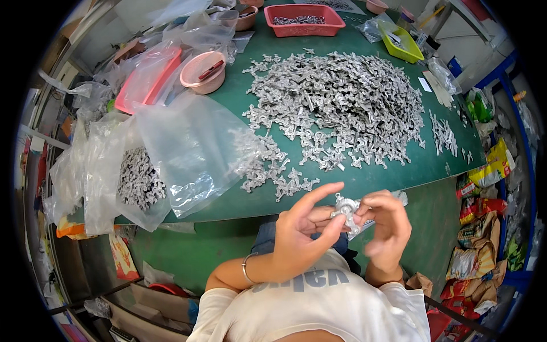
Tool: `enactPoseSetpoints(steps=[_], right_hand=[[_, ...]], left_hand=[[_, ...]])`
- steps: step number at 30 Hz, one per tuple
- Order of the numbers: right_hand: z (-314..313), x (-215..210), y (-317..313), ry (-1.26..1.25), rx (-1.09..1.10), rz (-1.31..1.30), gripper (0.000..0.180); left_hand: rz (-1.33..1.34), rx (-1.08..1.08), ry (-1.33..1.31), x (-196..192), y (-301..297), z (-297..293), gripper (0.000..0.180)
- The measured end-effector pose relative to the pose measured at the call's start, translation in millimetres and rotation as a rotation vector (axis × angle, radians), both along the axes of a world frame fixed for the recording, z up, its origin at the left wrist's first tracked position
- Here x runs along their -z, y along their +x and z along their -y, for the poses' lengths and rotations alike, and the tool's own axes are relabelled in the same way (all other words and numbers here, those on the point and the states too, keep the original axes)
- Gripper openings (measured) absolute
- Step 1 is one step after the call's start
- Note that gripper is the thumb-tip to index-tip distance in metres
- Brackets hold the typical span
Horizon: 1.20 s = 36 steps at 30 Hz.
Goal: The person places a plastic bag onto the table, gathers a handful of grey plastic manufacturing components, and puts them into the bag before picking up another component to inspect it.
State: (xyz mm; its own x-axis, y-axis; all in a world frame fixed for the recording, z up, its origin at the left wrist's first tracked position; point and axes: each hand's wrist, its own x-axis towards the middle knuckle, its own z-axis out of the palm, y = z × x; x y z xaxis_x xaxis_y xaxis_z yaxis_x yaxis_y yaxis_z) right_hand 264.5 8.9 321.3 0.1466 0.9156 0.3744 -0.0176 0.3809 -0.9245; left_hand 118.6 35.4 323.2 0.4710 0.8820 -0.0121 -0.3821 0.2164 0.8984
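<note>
Faces a broad heap of grey castings [342,102], with loose pieces trailing toward the near edge. To its left, has a clear plastic bag [194,151] lying partly over the stray pieces, and farther left a bagged pile [139,176]. Beyond the bag, shows a pink bowl [200,86] with a red-handled tool [211,70] across it; at the far side, a red tray [310,31] and a yellow-green basket [405,55]; to the right, thin metal strips [443,135]. Works at a green table [228,206], above a green floor [430,219], beside blue-framed shelving [506,94]. Holds a grey metal part [346,208] before the chest, just off the table's near edge: pinched between thumb and fingers of the left hand [302,228], index finger extended; right hand [390,222] curled, fingertips at the part's right side, cannot tell whether gripping.
</note>
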Motion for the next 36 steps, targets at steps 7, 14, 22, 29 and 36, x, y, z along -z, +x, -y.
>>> enactPoseSetpoints(steps=[7,14,22,29,36], right_hand=[[-0.1,-8.3,5.3,0.306,0.168,0.628,0.031],[3.1,-4.1,10.9,0.283,0.120,0.537,0.030],[7.5,-1.2,11.8,0.326,0.129,0.534,0.033],[9.5,-2.3,10.4,0.347,0.139,0.563,0.036],[9.3,-1.6,12.7,0.366,0.165,0.571,0.036]], left_hand=[[0.162,0.009,-0.034,3.0,-2.0,-2.7,0.029],[0.061,0.058,-0.026,2.5,-11.0,-8.0,0.024],[0.149,0.169,-0.029,4.6,-13.3,-11.0,0.026],[0.142,0.123,-0.044,4.1,-10.3,-9.1,0.028],[0.145,0.142,-0.029,6.5,-5.9,-11.5,0.028]])
